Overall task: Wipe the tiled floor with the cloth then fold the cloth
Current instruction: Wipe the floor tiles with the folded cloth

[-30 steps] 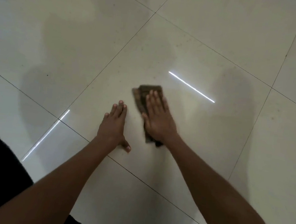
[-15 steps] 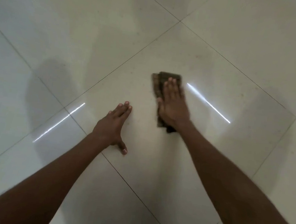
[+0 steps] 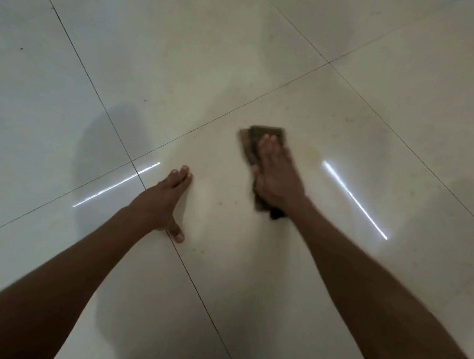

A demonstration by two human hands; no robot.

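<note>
Wiping in progress, folding not yet begun, as I judge it. Right hand (image 3: 278, 177) presses flat, fingers straight, on the brown cloth (image 3: 258, 141), right of centre on the floor (image 3: 279, 270). Left hand (image 3: 161, 201) rests flat, braced. Versus 0.5 s ago: cloth slightly nearer, blurred

We see a dark brown cloth (image 3: 252, 147) on a glossy cream-white tiled floor (image 3: 183, 58) crossed by thin dark grout lines.
</note>
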